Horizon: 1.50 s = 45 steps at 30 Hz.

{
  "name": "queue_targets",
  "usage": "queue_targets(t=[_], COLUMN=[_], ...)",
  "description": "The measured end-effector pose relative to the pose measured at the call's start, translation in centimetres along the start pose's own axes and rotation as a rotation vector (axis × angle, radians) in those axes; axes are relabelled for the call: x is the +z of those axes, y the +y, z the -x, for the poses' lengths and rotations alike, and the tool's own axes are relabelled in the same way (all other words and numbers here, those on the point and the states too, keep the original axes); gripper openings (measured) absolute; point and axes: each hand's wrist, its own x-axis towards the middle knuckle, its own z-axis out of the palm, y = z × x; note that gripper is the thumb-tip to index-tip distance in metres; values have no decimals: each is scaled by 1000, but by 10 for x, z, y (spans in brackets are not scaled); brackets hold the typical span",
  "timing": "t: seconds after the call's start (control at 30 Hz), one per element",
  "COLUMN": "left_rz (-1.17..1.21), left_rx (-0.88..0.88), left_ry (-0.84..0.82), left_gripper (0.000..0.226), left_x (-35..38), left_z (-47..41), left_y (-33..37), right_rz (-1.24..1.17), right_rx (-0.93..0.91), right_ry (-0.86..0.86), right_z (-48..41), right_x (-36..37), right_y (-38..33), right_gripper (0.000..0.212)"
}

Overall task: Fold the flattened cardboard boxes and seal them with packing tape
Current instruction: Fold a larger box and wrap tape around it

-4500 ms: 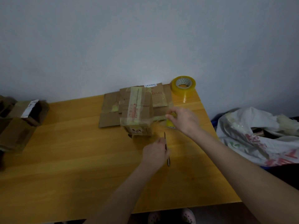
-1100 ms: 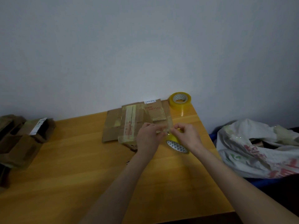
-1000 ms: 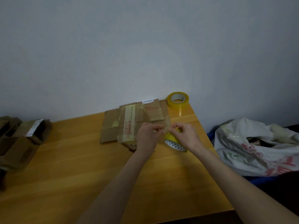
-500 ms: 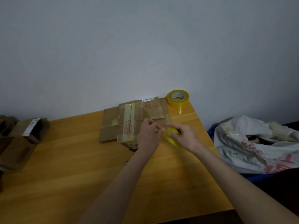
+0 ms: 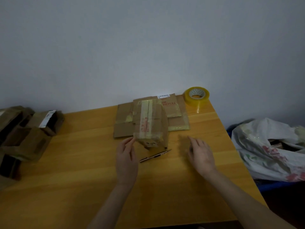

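A small folded cardboard box [image 5: 149,124], wrapped in clear and yellowish tape, sits on flattened cardboard [image 5: 123,124] at the back of the wooden table [image 5: 82,171]. My left hand [image 5: 126,159] is open, its fingertips by the box's front left corner. My right hand [image 5: 200,156] is open and blurred, hovering over bare table to the right of the box and holding nothing. A yellow tape roll [image 5: 196,96] lies at the back right corner. A slim utility knife [image 5: 155,156] lies on the table between my hands, just in front of the box.
Several folded brown boxes [image 5: 31,138] are piled at the table's left end. A white plastic bag [image 5: 267,149] sits on something blue, off the right edge. A grey wall stands close behind the table.
My hands have left the box's top and drawn apart toward me. The tape roll my right hand held is out of view. The knife now shows on the table.
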Motion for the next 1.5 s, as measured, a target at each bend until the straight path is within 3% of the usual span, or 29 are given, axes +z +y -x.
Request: queue_targets(t=[0.1, 0.23, 0.33, 0.5, 0.77, 0.93, 1.1, 1.27, 1.4, 1.5], left_rz=[-40, -128, -90, 63, 60, -33, 2, 48, 120, 120], left_rx=[56, 73, -68, -326, -206, -115, -94, -97, -249, -268], left_ry=[-57, -194, -307, -367, -466, -516, -460, -404, -382, -377], left_gripper=[38, 51, 53, 62, 72, 59, 56, 48, 46, 48], left_x=[10, 27, 34, 37, 38, 36, 44, 44, 42, 46], left_z=[3, -7, -16, -26, -50, -57, -50, -43, -39, -34], left_y=[4, 21, 24, 24, -2, -11, -13, -9, -1, -1], right_rz=[-204, -167, -208, -200, -278, -419, -420, -632, -699, -602], right_rx=[-179, -397, -299, -200, -99, -157, -159, -142, -136, -125], right_ry=[260, 212, -5, 146, 189, 244, 169, -105, -212, -99], right_z=[0, 4, 1, -7, -35, -44, -43, -49, -52, -49], right_x=[-4, 11, 31, 34, 14, 8, 11, -13, -20, -13], right_y=[-44, -102, -108, -104, -82, -66, -53, -40, -36, -42], right_gripper=[43, 56, 63, 64, 67, 59, 58, 48, 58, 59])
